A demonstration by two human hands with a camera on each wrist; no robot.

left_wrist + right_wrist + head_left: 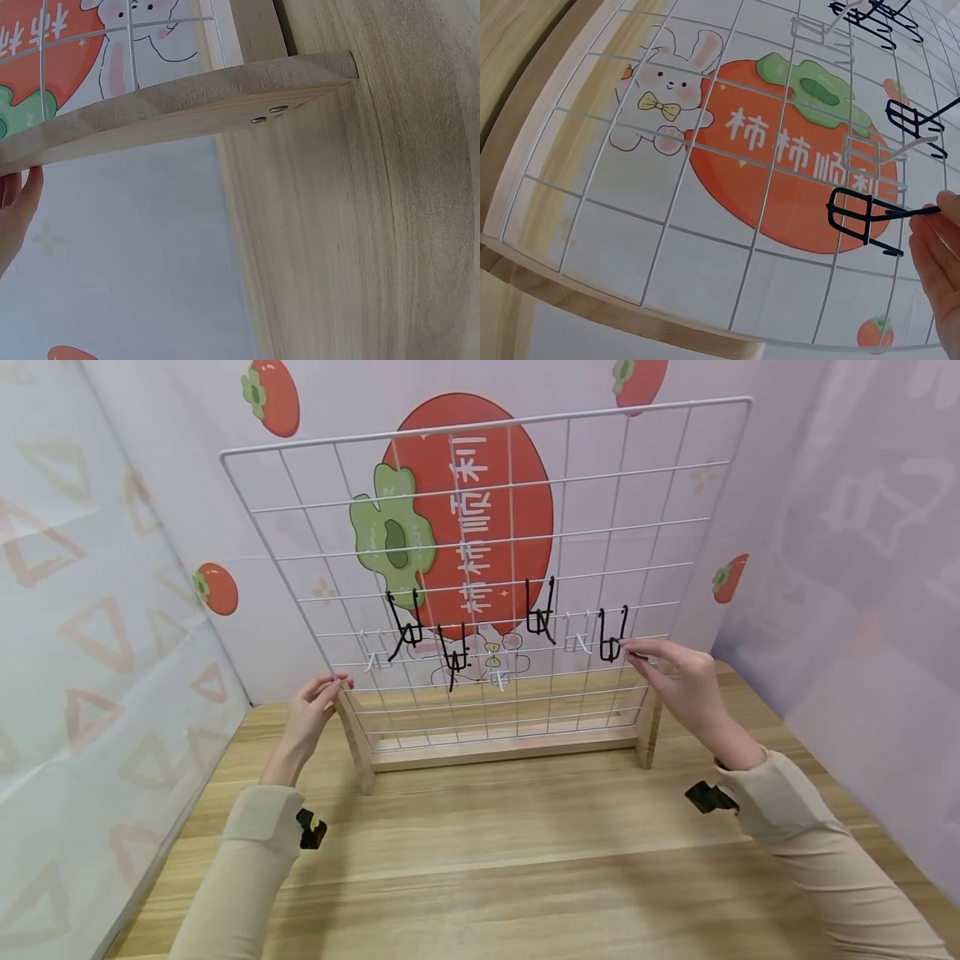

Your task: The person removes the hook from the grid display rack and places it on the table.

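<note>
A white wire grid panel (637, 411) stands upright in a wooden stand (510, 751). My left hand (303, 714) grips the upper end of the stand's left side post (187, 97), thumb and fingers on either side of it. At the panel's right part, my right hand (693, 689) pinches the prong of a black wire hook (851, 216) between thumb and fingertips. That hook's back frame lies against the grid. Further left hang several other hooks, among them a black hook (455, 660) and a white hook (577, 643).
The stand rests on a wood-grain table (480, 860). Behind it hangs a backdrop (600, 527) printed with red persimmons and a rabbit. White patterned sheets (75, 652) close off both sides. The stand's right post (648, 727) is just below my right hand.
</note>
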